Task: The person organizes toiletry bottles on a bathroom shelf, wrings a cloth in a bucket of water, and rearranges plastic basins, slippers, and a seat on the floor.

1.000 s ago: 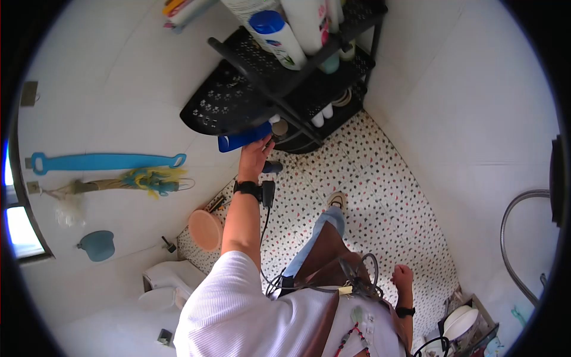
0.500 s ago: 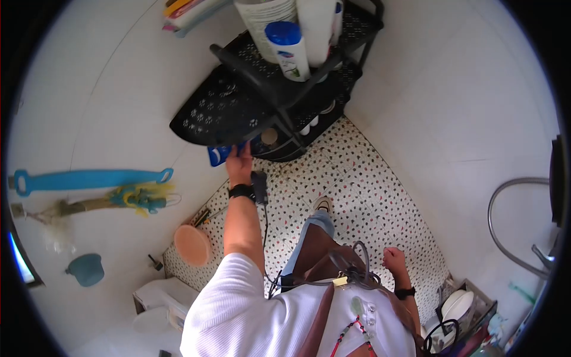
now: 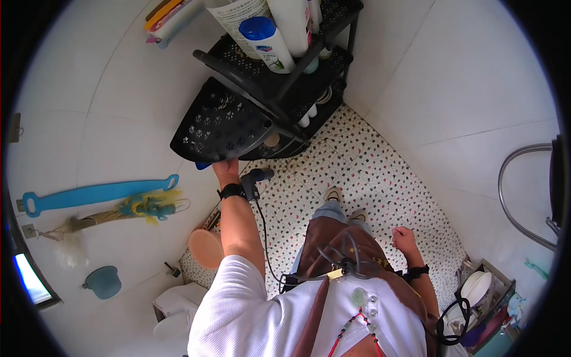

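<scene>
My left hand (image 3: 226, 168) reaches to the front edge of the black corner shelf (image 3: 199, 134), its fingertips hidden under a tier. Its fingers are closed on a flat blue packet (image 3: 203, 166), of which only a small corner shows. On this wrist is a black band, with a black corded device (image 3: 250, 184) beside it. My right hand (image 3: 404, 239) hangs at my right side above the speckled floor, fingers curled in and nothing visible in them. On the upper tier stand a white bottle with a blue cap (image 3: 270, 50) and other containers.
A blue strap with end handles (image 3: 101, 194) and a mop-like brush (image 3: 125, 212) hang on the left wall. Below are a blue-grey dipper (image 3: 104, 282), a pink basin (image 3: 206, 249) and a toilet (image 3: 178, 309). A shower hose (image 3: 505, 190) hangs right, above a crate (image 3: 499, 288).
My left hand and the blue packet have gone further under the shelf tier, so less of both shows. My view has shifted, and a second foot has come into sight.
</scene>
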Demonstrator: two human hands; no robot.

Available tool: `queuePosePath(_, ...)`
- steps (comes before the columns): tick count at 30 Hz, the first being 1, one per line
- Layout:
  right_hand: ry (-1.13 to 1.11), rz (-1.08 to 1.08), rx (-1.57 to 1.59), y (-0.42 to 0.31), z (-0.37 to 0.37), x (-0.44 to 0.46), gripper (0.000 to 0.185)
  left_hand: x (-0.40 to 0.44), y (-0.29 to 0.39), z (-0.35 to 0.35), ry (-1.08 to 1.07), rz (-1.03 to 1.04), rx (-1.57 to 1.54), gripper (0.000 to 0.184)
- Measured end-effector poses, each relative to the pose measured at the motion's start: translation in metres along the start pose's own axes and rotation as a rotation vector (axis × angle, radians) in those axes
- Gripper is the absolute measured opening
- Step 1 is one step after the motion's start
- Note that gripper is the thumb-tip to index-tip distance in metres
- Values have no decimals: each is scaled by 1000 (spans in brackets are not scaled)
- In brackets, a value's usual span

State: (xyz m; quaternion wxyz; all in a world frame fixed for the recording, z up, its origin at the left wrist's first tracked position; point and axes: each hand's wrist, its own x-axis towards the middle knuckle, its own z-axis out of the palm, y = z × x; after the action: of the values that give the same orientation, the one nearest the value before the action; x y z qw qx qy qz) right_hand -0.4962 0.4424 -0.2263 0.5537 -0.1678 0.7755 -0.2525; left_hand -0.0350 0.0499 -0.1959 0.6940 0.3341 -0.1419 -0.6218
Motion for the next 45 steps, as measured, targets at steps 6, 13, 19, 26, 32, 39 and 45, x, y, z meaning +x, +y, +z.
queuePosePath(6,-39,78,-29,20,-8,-3,18,22,-1,-3,-30,58,131,40)
queuePosePath(13,-9,126,-37,40,-12,-6,18,68,-3,-37,170,-38,691,31)
queuePosePath(19,-9,181,-59,28,3,-7,19,118,-15,-106,257,-83,738,29)
queuePosePath(26,-66,135,-59,30,24,6,19,129,-20,-99,220,-5,703,29)
queuePosePath(32,-77,155,-165,22,45,8,20,142,-23,-113,193,-30,692,31)
queuePosePath(39,-116,49,-307,27,63,22,23,126,-25,-121,144,-43,603,35)
queuePosePath(45,-97,-156,-303,28,66,33,22,98,-16,-113,29,-76,454,39)
